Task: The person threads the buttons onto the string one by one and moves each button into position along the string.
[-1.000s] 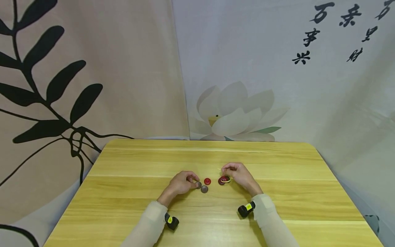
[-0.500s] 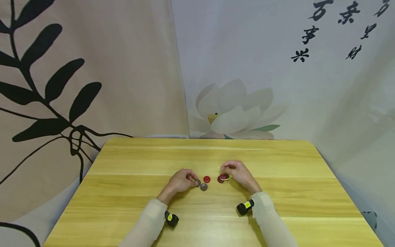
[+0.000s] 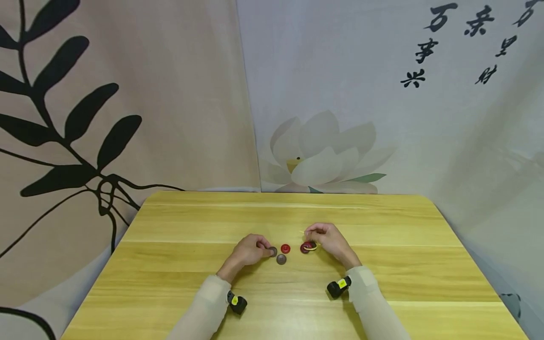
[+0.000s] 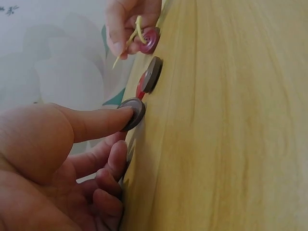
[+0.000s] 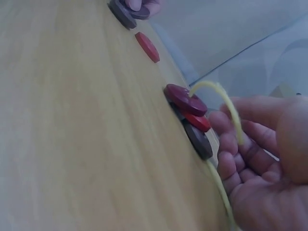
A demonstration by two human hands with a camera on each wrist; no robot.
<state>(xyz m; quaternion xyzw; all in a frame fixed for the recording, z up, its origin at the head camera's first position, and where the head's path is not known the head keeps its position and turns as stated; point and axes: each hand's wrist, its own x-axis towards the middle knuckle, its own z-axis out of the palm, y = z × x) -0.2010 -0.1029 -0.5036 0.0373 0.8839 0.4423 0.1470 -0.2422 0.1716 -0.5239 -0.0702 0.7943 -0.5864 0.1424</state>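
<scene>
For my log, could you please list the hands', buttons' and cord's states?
Pinched round grey button: unthreaded
Thin yellow cord: pinched, curved
Round maroon button: threaded
Lower round red button: partly covered
Lower round dark button: partly covered
Loose round red button: lying flat
Loose round grey button: lying flat
Left hand: pinching button
Right hand: pinching cord

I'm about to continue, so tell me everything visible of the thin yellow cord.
The thin yellow cord looks like soft string. One stretch rises from a hole in the round maroon plastic-looking button, arches over and runs to the right hand, whose fingers pinch it; the left wrist view shows a tapered end jutting past them. In the right wrist view, another stretch emerges by the round dark button nearby and trails down beside the hand. Its route between the buttons is hidden.
</scene>
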